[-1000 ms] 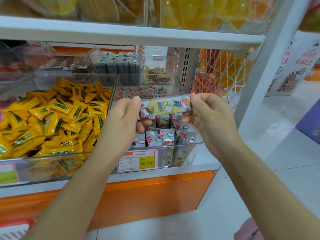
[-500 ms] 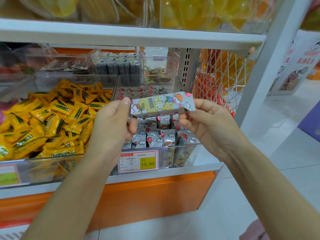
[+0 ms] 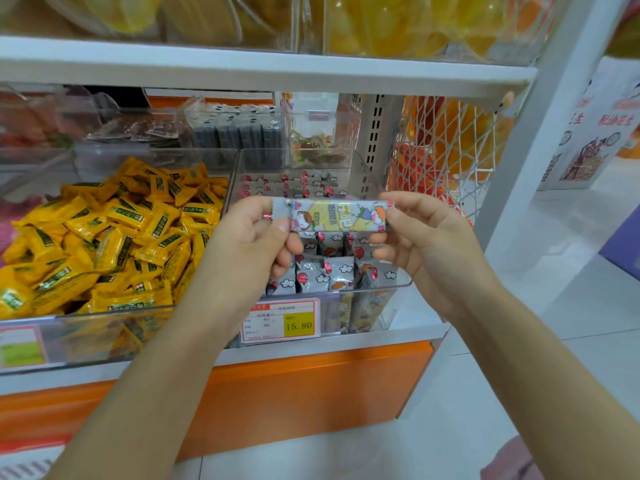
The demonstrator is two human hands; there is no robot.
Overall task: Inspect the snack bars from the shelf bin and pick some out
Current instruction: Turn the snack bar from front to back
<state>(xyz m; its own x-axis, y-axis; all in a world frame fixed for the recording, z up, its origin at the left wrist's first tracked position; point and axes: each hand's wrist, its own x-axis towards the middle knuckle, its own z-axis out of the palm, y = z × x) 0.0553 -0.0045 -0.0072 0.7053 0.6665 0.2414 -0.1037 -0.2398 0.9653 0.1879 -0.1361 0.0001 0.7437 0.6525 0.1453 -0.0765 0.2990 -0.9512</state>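
both hands pinch one snack bar [image 3: 337, 216] by its ends: the left hand [image 3: 247, 237] nips the crimped left end between thumb and forefinger, the right hand [image 3: 420, 233] closes thumb and fingers on the right end. the bar lies level, printed face toward the camera, above the clear shelf bin [image 3: 374, 296] where more grey bars [image 3: 325, 271] of the same kind stand packed on end. a price tag [image 3: 282, 320] reading 15.80 sits on the bin's front wall. yellow packets [image 3: 114, 233] fill the bin just beside it on the left.
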